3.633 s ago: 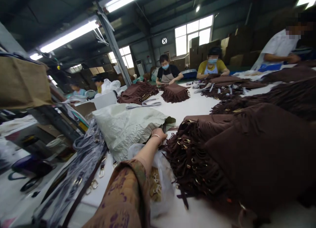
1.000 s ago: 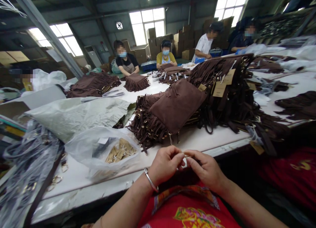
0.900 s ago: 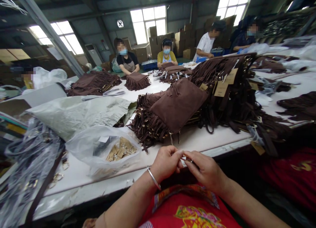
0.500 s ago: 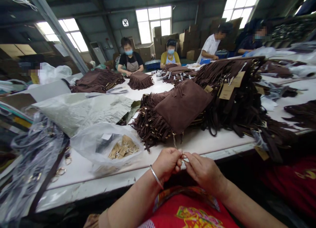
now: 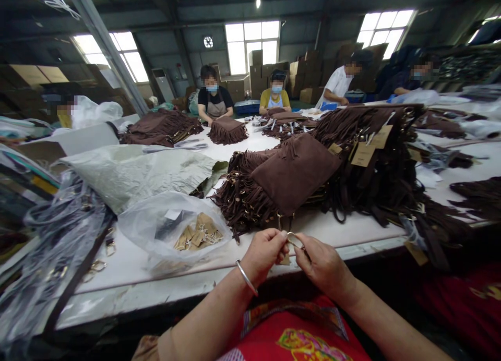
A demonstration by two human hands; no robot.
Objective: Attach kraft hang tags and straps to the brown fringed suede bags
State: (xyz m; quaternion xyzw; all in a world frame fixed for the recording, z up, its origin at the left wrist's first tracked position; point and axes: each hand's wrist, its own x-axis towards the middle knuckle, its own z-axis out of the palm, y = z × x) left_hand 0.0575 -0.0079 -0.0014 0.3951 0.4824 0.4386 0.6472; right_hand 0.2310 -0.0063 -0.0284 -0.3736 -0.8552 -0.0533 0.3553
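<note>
My left hand (image 5: 266, 252), with a silver bangle on the wrist, pinches close to a gold-coloured metal ring (image 5: 293, 238); what lies between its fingertips is too small to tell. From the other side my right hand (image 5: 323, 259) is closed on that ring. A brown paper tag (image 5: 285, 259) hangs just below the fingers. Beyond my hands a brown fringed bag (image 5: 295, 176) lies on a pile of similar bags, a thin strand reaching down from its corner. To the left sits a clear plastic bag (image 5: 133, 223) holding paper tags with white strings (image 5: 205, 229).
More fringed bags with tags (image 5: 371, 168) are heaped at the right. A pale plastic sheet (image 5: 136, 170) and wrapped straps (image 5: 74, 230) lie left. The white table's front edge (image 5: 156, 288) runs before me. Several people work across the table.
The metal ring now shows more clearly between my hands, and a paper tag has come into view beneath them. The view has tilted slightly, shifting the scene down and right.
</note>
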